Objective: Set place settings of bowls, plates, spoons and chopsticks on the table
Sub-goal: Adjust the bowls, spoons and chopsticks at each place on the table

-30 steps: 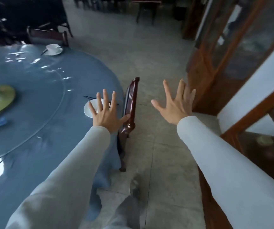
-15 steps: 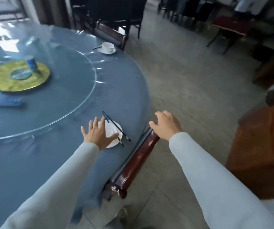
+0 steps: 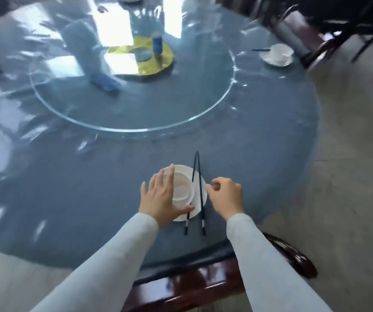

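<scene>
Both hands have come down to the place setting: a second ago they were spread in the air beside a chair, and half a second ago the right one rested on the chair's top rail (image 3: 192,282), which now lies on the near side of the plate (image 3: 182,168). The person now stands square to the round blue table (image 3: 259,154), where the white plate sits close to the near edge.

The left hand (image 3: 160,197) lies at the plate's left side. Its fingers are straight and laid along the small white bowl (image 3: 182,190) that stands on the plate, and its thumb reaches along the plate's near rim. It grips nothing. The right hand (image 3: 226,194) hangs just to the right of the plate, empty, with fingers loosely curled and thumb and forefinger drawn near each other.

The dark chopsticks (image 3: 201,194) lie across the right part of the plate, as they did half a second ago. Their long axis runs away from the person. The thin tips meet beyond the plate's far rim and point at the glass turntable (image 3: 203,91). The banded butt ends splay apart off the plate's near rim.

That narrow V looks like the next thing to straighten. No spoon can be seen at this setting. A second setting (image 3: 276,55) waits far beyond the plate to the right.
</scene>
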`<state>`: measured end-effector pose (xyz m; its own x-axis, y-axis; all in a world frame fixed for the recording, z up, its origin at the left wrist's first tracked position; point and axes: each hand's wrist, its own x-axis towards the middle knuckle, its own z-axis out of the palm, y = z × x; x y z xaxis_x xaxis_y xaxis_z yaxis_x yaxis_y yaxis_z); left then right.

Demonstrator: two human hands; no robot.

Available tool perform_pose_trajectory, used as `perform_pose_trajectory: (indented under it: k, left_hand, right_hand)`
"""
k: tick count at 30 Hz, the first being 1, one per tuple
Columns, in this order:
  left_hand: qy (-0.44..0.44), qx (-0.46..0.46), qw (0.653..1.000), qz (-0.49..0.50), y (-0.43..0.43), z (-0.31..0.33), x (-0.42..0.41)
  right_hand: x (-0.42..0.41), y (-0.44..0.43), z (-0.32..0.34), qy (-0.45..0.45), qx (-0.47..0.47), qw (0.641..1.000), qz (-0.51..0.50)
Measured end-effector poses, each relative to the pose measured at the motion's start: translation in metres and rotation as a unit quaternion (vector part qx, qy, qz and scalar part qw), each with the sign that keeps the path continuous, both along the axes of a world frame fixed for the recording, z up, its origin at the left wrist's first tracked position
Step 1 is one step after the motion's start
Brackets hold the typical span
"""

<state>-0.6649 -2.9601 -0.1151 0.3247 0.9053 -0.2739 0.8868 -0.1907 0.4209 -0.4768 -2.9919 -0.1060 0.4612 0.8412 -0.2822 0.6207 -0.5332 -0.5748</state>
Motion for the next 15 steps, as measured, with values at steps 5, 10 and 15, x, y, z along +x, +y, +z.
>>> perform_pose_trajectory:
  k: [5,10,15]
  left_hand:
    - [-0.027,0.03,0.999,0.022,-0.004,-0.008,0.001]
    - [-0.054,0.028,0.998,0.001,0.003,-0.006,-0.007]
    - [-0.084,0.008,0.996,-0.016,0.011,-0.008,-0.023]
  right_hand:
    - [-0.003,0.014,-0.037,-0.012,0.067,0.997,0.039]
    - [-0.007,0.023,-0.043,-0.072,0.052,0.993,0.074]
    - [-0.016,0.027,-0.042,-0.117,0.032,0.987,0.107]
